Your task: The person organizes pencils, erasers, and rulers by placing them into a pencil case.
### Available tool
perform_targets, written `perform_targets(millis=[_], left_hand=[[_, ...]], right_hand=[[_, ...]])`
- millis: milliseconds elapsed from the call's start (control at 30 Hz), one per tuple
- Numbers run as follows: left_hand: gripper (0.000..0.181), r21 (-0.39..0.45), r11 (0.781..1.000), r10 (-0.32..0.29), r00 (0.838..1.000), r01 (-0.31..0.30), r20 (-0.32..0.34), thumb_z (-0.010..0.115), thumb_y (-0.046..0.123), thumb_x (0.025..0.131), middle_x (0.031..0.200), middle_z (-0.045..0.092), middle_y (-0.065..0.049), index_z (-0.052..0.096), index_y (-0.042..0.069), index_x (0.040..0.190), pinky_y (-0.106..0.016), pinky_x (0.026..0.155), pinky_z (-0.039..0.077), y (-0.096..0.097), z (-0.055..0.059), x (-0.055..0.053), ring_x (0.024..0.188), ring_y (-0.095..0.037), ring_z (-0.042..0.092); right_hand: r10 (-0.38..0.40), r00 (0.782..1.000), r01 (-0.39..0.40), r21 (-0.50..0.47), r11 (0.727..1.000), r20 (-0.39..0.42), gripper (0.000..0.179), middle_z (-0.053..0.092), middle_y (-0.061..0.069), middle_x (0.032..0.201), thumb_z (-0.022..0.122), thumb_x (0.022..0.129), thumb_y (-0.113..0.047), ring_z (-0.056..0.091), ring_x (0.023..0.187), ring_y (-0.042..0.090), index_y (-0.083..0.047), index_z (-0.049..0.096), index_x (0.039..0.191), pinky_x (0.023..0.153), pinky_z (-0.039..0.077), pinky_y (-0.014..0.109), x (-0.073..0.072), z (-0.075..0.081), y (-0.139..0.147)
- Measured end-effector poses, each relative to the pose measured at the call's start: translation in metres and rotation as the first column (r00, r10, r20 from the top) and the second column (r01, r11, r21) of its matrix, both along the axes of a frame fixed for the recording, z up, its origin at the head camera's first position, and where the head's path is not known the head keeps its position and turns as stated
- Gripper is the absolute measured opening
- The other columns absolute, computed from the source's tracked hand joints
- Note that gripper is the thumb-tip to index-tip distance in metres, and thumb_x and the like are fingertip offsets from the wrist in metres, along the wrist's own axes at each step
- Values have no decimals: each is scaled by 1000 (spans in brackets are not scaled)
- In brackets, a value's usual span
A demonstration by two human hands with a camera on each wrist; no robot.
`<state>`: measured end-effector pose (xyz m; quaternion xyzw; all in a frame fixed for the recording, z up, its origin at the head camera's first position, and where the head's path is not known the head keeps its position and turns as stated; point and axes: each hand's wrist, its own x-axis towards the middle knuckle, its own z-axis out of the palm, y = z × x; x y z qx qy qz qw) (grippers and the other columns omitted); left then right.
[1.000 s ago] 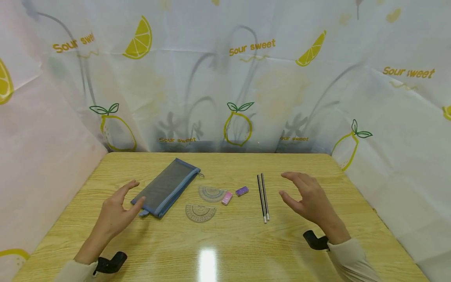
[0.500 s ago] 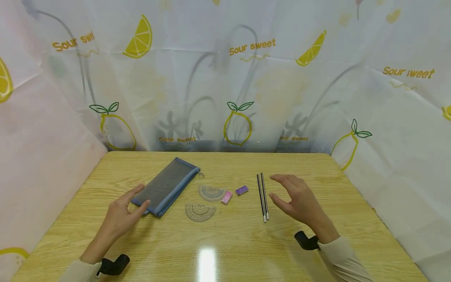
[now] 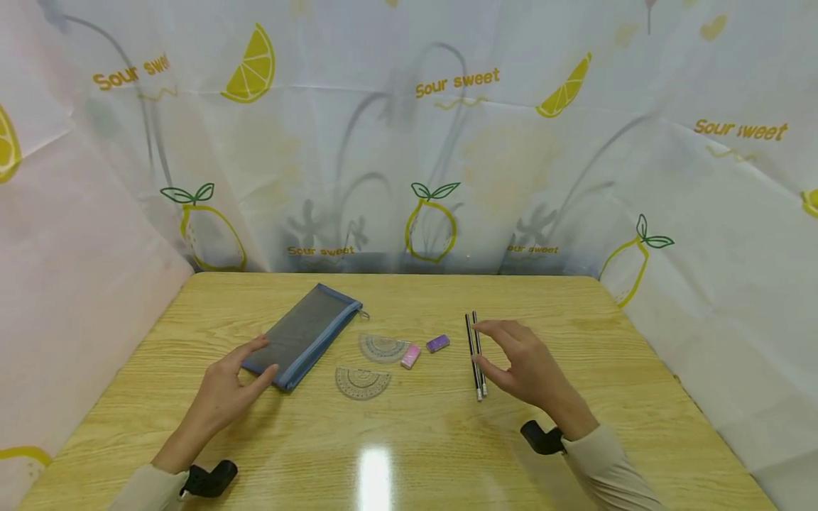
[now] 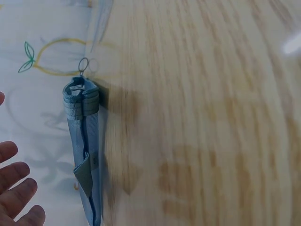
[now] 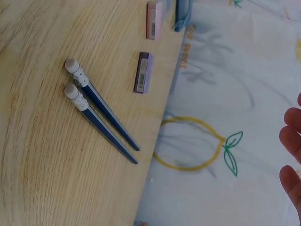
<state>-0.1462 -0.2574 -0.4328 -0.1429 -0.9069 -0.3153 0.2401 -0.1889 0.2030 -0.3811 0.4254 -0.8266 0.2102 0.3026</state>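
My left hand (image 3: 228, 387) hovers at the near left corner of a blue-grey mesh pencil case (image 3: 307, 330), fingers spread and holding nothing. In the left wrist view the zipped pencil case (image 4: 84, 141) stands apart from the fingertips (image 4: 23, 190). Over two dark pencils (image 3: 474, 355) with white eraser ends is my right hand (image 3: 527, 365), its thumb and fingers apart. The right wrist view shows the pencils (image 5: 103, 113) lying side by side on the table, with nothing in that hand.
Between the hands lie two clear protractors (image 3: 362, 383), a pink eraser (image 3: 411, 357) and a purple eraser (image 3: 438, 343). The wooden table (image 3: 409, 454) ends at a white lemon-print curtain (image 3: 358, 156) behind and at both sides.
My right hand has moved left, from beside the pencils to over them. My left hand has shifted right towards the pencil case. The objects on the table stay where they were.
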Motion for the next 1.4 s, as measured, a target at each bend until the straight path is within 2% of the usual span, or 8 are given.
perform_targets(millis=[67,200,567,667,733,800,900,1400], left_hand=[[43,-2,1000,-11,1000,11,3,74,8,84,127,56,-30,60,-6,122,-34,54,44,0,-1,0,60,-26,61],[42,7,1000,-24,999,24,33,73,9,85,128,54,-31,60,-7,122,-27,49,37,1,-3,-1,41,-8,38],[42,5,999,-37,998,37,48,74,8,84,128,56,-28,62,-6,122,-25,46,34,1,-7,-4,40,2,31],[45,-8,999,-36,997,37,63,74,10,85,127,57,-28,61,-6,125,-28,51,36,2,-7,-5,41,-2,34],[47,-10,999,-40,996,41,81,74,11,85,127,57,-28,59,-7,127,-33,56,44,2,-6,-5,47,-12,50],[49,-13,999,-44,994,46,102,73,11,86,127,56,-29,58,-8,128,-44,69,51,3,-6,-5,73,-29,66],[51,-17,998,-50,990,53,135,73,12,86,130,53,-30,56,-9,129,-61,85,46,5,-5,-5,114,-49,52],[51,-75,995,-55,990,65,129,73,11,86,131,51,-32,56,-12,128,-64,86,45,12,-6,-11,115,-51,50]], right_hand=[[7,1000,-7,1,1000,10,41,64,11,114,58,97,-35,61,103,29,-3,63,122,81,53,49,-1,-1,-3],[25,999,-26,5,1000,25,41,65,11,113,57,97,-35,61,103,28,-2,63,121,81,53,47,-2,-4,-11],[54,994,-59,44,997,98,37,64,7,115,64,93,-30,60,107,24,-4,63,120,84,53,44,-2,-15,-27],[73,991,-79,47,996,113,36,65,9,114,67,91,-27,61,106,24,-4,63,119,84,53,43,-2,-18,-31],[83,989,-90,52,995,125,37,65,9,114,69,90,-25,61,106,24,-4,63,119,84,53,42,-3,-20,-35],[94,987,-102,58,993,133,38,65,9,114,71,88,-23,61,105,24,-4,63,120,84,53,42,-3,-21,-38],[106,984,-117,68,991,142,41,65,7,113,75,84,-19,61,104,23,-5,62,120,83,53,41,-3,-22,-43],[110,964,-143,127,982,241,40,65,7,114,72,87,-21,62,104,21,-3,63,122,84,54,37,-2,-29,-58]])
